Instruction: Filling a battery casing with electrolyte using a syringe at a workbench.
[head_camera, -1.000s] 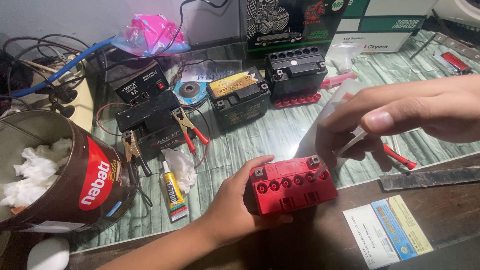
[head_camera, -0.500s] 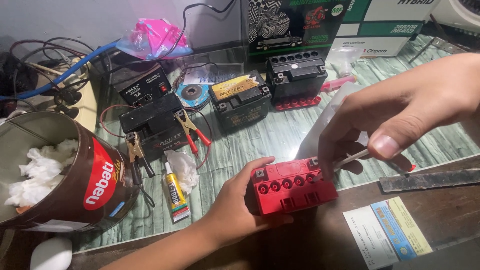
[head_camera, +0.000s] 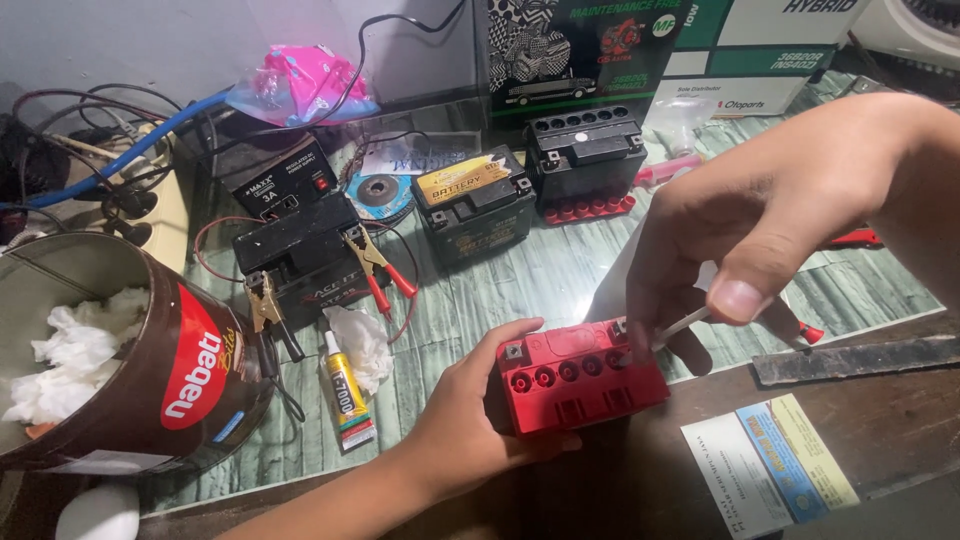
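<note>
Right hand (head_camera: 790, 215) now lower, over battery's right end; fingers pinch thin white stick (head_camera: 680, 325) touching red battery (head_camera: 580, 375). Left hand (head_camera: 470, 420) grips battery's left side on bench (head_camera: 560, 275).

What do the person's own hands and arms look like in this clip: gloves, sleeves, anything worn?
Both are bare. The left hand and its forearm show no glove, sleeve, watch or ring. The right hand is also ungloved and ringless, with short, plain nails; its wrist shows no sleeve or band before it leaves the frame.

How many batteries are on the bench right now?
4: red battery under both hands, black battery with clips at left, yellow-labelled battery centre, open-topped black battery behind. More may be hidden.
</note>
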